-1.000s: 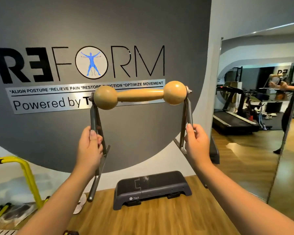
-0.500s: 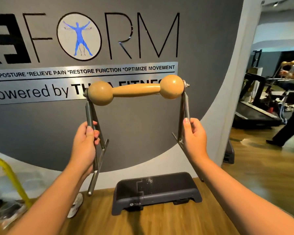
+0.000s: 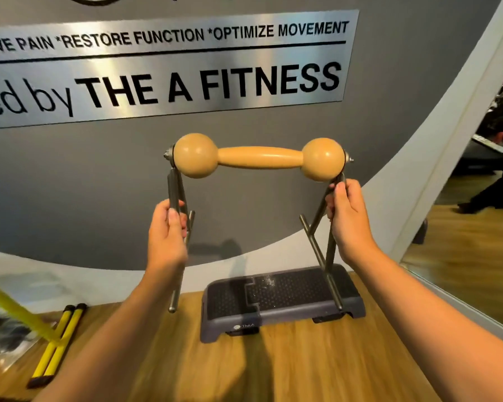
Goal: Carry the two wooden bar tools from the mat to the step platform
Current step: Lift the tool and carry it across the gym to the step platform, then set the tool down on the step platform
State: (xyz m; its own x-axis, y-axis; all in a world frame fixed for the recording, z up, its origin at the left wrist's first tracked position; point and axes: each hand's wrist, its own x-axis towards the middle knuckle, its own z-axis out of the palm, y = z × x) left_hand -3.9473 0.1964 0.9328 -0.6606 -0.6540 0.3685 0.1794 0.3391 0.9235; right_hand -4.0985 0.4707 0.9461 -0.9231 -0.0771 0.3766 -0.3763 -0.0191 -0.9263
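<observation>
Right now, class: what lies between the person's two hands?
In the head view, nothing solid: open air between left hand and right hand, the wooden bar tool spanning above, the step platform showing beyond.

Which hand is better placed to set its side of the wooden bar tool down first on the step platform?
Probably the right hand: the metal legs it holds already hang over the step platform, while the left hand holds legs hanging beside it, over the floor.
</observation>
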